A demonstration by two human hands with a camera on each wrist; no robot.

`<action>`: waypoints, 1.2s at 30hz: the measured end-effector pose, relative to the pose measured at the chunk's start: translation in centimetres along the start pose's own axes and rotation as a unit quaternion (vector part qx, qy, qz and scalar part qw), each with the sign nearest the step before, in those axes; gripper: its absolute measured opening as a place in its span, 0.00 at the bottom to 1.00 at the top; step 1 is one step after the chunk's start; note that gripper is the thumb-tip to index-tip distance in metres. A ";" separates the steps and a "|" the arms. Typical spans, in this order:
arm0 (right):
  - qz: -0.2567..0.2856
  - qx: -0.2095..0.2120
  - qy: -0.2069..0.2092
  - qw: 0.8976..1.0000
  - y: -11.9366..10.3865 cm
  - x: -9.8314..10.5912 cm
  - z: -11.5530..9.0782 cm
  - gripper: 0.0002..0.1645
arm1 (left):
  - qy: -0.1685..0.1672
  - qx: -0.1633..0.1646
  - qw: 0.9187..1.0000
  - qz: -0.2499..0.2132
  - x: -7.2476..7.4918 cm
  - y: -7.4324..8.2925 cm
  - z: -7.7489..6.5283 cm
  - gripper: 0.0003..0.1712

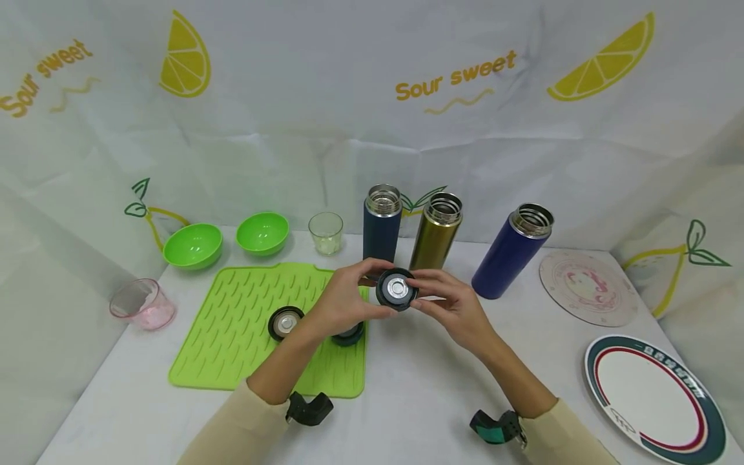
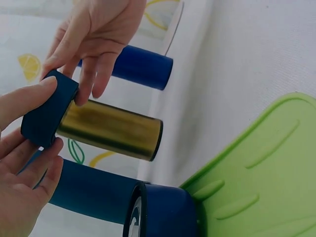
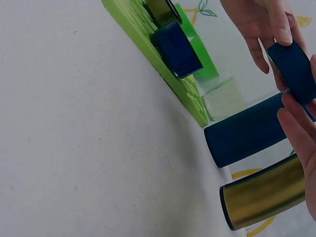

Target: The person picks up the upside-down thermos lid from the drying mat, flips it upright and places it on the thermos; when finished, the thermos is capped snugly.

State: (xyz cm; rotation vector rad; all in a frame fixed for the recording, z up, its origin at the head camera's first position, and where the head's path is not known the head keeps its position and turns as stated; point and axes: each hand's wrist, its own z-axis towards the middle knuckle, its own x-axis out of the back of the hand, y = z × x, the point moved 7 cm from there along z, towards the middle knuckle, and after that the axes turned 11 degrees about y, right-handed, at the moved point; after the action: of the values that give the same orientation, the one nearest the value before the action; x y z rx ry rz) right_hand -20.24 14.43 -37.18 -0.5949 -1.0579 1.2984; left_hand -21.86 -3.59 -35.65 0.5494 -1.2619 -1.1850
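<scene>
Both hands hold a dark teal bottle lid [image 1: 397,289] above the table, its round silvery underside toward the head camera. My left hand [image 1: 340,300] grips it from the left, thumb and fingers on opposite sides of the rim. From the right, my right hand [image 1: 453,303] pinches its edge between thumb and fingertips. Behind the hands stand an open dark teal bottle [image 1: 380,226] and an open gold bottle [image 1: 436,234], with an open blue bottle [image 1: 511,252] farther right. Under my left hand, a blue lid [image 3: 177,49] and a gold lid [image 3: 163,10] sit on the green mat [image 1: 232,323].
Two green bowls [image 1: 194,247] and a clear glass [image 1: 326,234] stand along the back left. A pink glass [image 1: 143,305] is at the left edge. To the right lie a round pink-patterned board [image 1: 588,289] and a green-rimmed plate [image 1: 653,397].
</scene>
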 end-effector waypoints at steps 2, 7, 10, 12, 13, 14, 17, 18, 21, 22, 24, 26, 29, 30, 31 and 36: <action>0.004 0.004 0.003 1.000 0.0 0.0 0.0 0.21 | 0.000 -0.005 1.000 -0.002 0.0 0.0 0.0 0.39; 0.015 0.020 0.019 1.000 0.0 0.2 0.1 0.21 | -0.003 -0.006 1.000 -0.012 0.0 -0.2 0.0 0.40; 0.020 0.034 0.029 0.999 -0.1 0.5 0.2 0.21 | -0.005 0.004 1.000 -0.029 0.0 -0.4 0.0 0.39; 0.024 0.042 0.035 0.998 -0.3 0.6 0.2 0.21 | -0.003 0.019 0.999 -0.043 0.1 -0.5 0.1 0.36; 0.026 0.046 0.037 0.998 -0.4 0.7 0.2 0.21 | 0.000 0.027 0.998 -0.050 0.2 -0.6 0.1 0.34; 0.026 0.050 0.039 0.998 -0.5 0.7 0.2 0.21 | 0.004 0.036 0.998 -0.056 0.2 -0.8 0.1 0.32; 0.028 0.058 0.043 0.997 -0.7 0.8 0.4 0.22 | 0.015 0.065 0.996 -0.066 0.4 -1.1 0.2 0.28; 0.027 0.061 0.044 0.997 -0.7 0.8 0.4 0.22 | 0.019 0.073 0.995 -0.068 0.5 -1.2 0.2 0.27; 0.025 0.061 0.044 0.997 -0.7 0.7 0.6 0.22 | 0.023 0.088 0.993 -0.073 0.5 -1.4 0.3 0.26; 0.024 0.060 0.043 0.997 -0.7 0.7 0.7 0.22 | 0.025 0.091 0.993 -0.075 0.5 -1.5 0.3 0.26; 0.023 0.058 0.039 0.997 -0.7 0.6 0.7 0.23 | 0.029 0.094 0.992 -0.077 0.6 -1.5 0.4 0.26; 0.022 0.055 0.034 0.998 -0.7 0.5 0.8 0.23 | 0.035 0.092 0.992 -0.076 0.7 -1.6 0.6 0.25; 0.020 0.050 0.026 0.998 -0.7 0.4 0.9 0.23 | 0.044 0.082 0.993 -0.074 0.9 -1.6 0.7 0.25; 0.018 0.047 0.024 0.998 -0.7 0.4 0.9 0.23 | 0.047 0.076 0.993 -0.073 0.9 -1.5 0.7 0.25; 0.018 0.044 0.022 0.999 -0.7 0.4 1.0 0.23 | 0.050 0.070 0.994 -0.073 1.0 -1.4 0.8 0.25; 0.019 0.022 0.013 0.999 -0.7 0.5 0.9 0.20 | 0.059 0.039 0.995 -0.070 1.2 -1.0 0.8 0.23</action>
State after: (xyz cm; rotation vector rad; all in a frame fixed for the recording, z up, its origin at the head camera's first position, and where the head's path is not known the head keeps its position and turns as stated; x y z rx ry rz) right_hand -20.78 14.56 -36.07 -0.5994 -0.9989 1.3411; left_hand -23.13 -4.80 -35.81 0.7645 -1.1872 -1.2052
